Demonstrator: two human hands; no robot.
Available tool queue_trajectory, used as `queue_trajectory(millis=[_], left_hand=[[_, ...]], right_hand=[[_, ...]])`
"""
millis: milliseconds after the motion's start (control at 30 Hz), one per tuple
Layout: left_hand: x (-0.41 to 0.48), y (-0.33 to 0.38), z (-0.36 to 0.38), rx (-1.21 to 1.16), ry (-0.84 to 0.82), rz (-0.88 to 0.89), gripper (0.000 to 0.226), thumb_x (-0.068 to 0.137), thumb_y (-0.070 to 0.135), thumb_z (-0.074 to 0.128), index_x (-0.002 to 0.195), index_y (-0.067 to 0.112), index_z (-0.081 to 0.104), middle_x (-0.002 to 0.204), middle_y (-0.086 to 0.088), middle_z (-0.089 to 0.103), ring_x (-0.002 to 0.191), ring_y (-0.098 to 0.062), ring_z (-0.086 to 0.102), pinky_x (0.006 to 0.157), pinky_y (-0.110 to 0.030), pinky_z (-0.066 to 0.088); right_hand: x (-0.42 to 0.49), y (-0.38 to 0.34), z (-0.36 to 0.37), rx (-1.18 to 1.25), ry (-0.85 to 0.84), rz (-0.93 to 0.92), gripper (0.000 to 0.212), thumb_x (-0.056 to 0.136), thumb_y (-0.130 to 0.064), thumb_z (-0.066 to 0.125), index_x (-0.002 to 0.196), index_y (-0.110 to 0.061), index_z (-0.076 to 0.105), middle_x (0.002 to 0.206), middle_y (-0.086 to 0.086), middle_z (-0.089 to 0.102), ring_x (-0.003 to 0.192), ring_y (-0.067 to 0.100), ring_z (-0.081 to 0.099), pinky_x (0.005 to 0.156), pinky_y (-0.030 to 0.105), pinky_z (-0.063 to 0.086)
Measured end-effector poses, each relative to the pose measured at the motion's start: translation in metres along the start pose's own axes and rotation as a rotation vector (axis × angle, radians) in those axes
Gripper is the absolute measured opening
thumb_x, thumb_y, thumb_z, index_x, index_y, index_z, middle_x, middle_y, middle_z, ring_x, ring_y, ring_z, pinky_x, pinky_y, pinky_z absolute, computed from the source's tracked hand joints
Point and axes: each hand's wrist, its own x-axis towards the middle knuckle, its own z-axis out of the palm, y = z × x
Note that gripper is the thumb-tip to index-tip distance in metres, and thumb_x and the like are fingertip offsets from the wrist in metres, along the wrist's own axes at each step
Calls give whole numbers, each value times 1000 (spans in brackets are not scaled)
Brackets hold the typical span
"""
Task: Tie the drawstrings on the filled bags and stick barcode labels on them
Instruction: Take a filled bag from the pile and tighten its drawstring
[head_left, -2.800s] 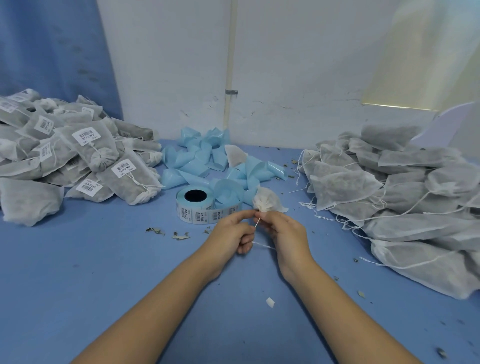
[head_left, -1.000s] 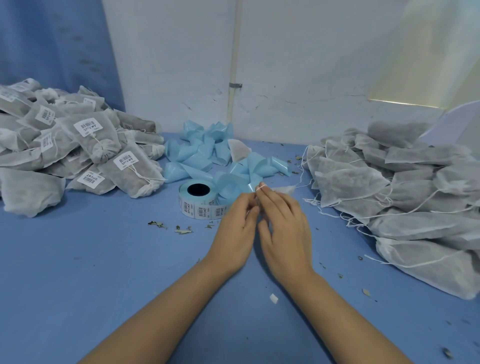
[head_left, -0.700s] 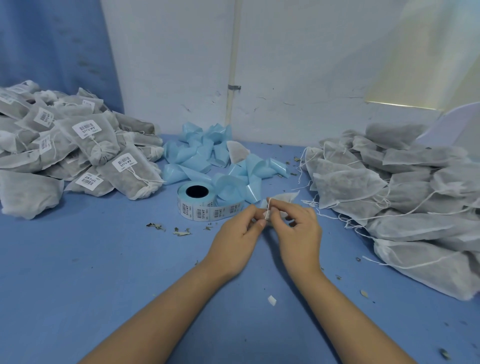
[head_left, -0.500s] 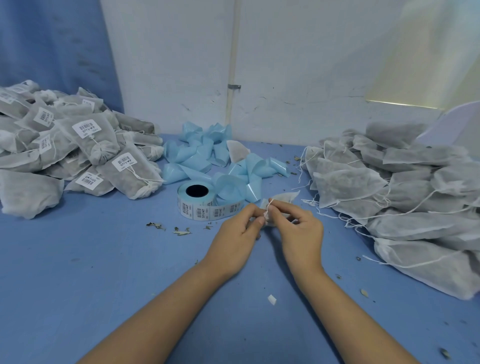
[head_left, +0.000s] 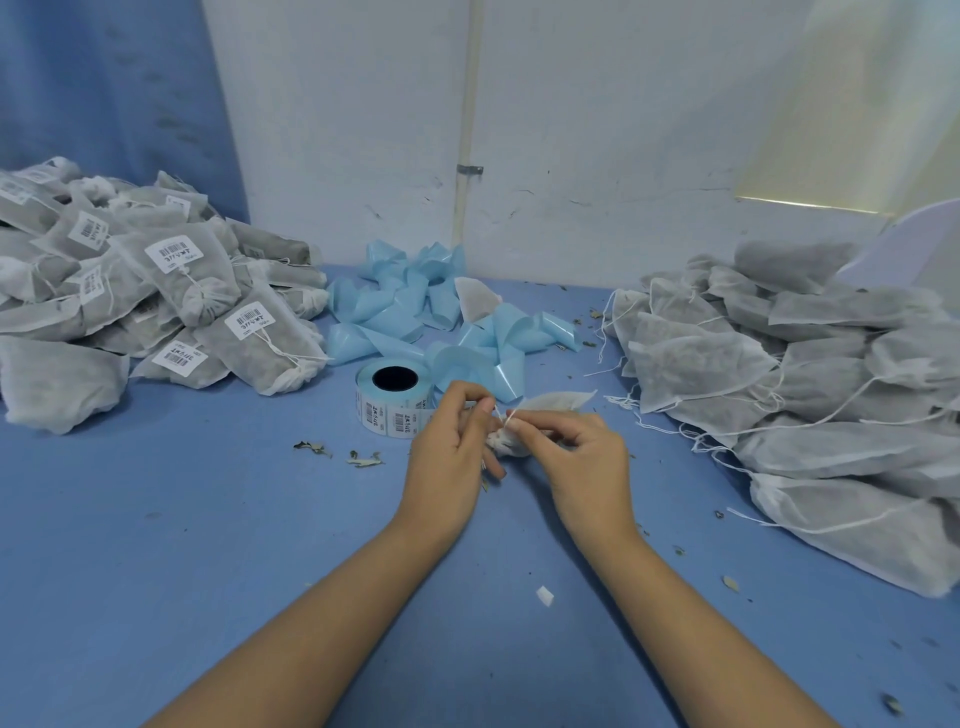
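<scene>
Nearest the camera, two bare forearms reach out over the blue table (head_left: 156, 545), past a small white scrap (head_left: 544, 596) lying between them.

The left hand (head_left: 447, 467) and right hand (head_left: 587, 467) meet at the middle of the table. The step in hand looks like the tying. Each hand pinches the thin white string (head_left: 502, 415) between thumb and forefinger, the two pinches close together and the string looping up between them. The other left fingers hang loosely curled and hold nothing that I can see. The lower right fingers curl in toward the bag (head_left: 561, 402), but whether they clasp it is hidden.

The bag lies on the table between and just beyond the hands. Its gathered neck points at the left hand and its body runs out to the right, behind the right fingers. It bears no label that shows.

The next move, I judge, calls for drawing the knot tight against the neck without letting the gather slip. One hand must then free itself for a label.

The roll (head_left: 395, 400) stands just beyond the left hand, within easy reach. Behind it lie curls of blue backing (head_left: 395, 312) and a few leaf bits (head_left: 363, 458).

Further off, the labelled pile (head_left: 156, 291) sits far left. The untied pile (head_left: 805, 374) sits far right, loose strings trailing. A white wall (head_left: 571, 130) closes the back.
</scene>
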Motion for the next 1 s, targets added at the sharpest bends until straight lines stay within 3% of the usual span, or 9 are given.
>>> queue_trajectory(millis=[133, 267, 400, 533, 633, 767, 900, 1000], left_hand=[[-2, 2, 0, 20, 22, 25, 12, 99, 23, 48, 88, 23, 55, 58, 1, 60, 48, -8, 56, 48, -12, 41], [-3, 4, 3, -16, -23, 20, 12, 98, 17, 50, 87, 18, 57, 76, -2, 68, 48, -14, 56, 49, -20, 44], [-1, 5, 4, -249, -85, -66, 13, 97, 6, 47, 87, 9, 55, 73, 2, 71, 49, -12, 61, 46, -22, 50], [2, 5, 5, -363, -123, -106, 13, 97, 0, 46, 88, 6, 54, 77, 6, 73, 64, -8, 68, 55, -19, 53], [3, 5, 5, -382, -132, -103, 13, 97, 1, 45, 88, 5, 54, 80, 5, 74, 71, -9, 69, 64, -18, 53], [4, 1, 4, -303, -116, -58, 12, 97, 3, 48, 88, 7, 56, 80, 2, 72, 78, -8, 69, 72, -17, 52], [6, 1, 2, -212, -117, -10, 18, 95, 2, 50, 84, 12, 60, 81, 7, 68, 77, -1, 63, 74, -14, 48], [6, 1, 1, -166, -135, 10, 18, 94, 3, 53, 84, 13, 64, 72, 12, 67, 71, 0, 62, 71, -11, 46]], right_hand=[[-2, 0, 3, -173, -22, -119, 20, 81, -22, 74, 75, -40, 72, 76, -31, 65, 93, 2, 51, 79, 14, 41], [-2, 1, 5, -256, 14, -120, 4, 81, -21, 74, 80, -23, 76, 79, -20, 66, 90, 10, 50, 78, 25, 43], [-3, 2, 6, -272, 37, -88, 5, 80, -18, 74, 76, -20, 72, 79, -17, 64, 87, 4, 49, 81, 29, 42], [-3, 2, 6, -169, 31, -36, 14, 79, -12, 73, 73, -21, 64, 78, -18, 60, 86, -3, 49, 75, 11, 37], [-2, 3, 5, -68, -7, 21, 13, 80, -10, 72, 73, -18, 64, 84, -12, 62, 89, 3, 55, 77, 11, 40], [0, 0, 5, 112, -27, 123, 20, 80, -6, 71, 70, -21, 65, 91, -2, 60, 81, -1, 57, 76, 8, 41], [2, -2, 2, 402, -115, 299, 15, 84, -3, 65, 71, -11, 66, 70, -6, 69, 68, 1, 61, 65, 8, 45], [5, -3, -3, 552, -162, 378, 16, 86, -3, 59, 73, -8, 66, 71, -2, 69, 70, 5, 63, 69, 13, 48]])
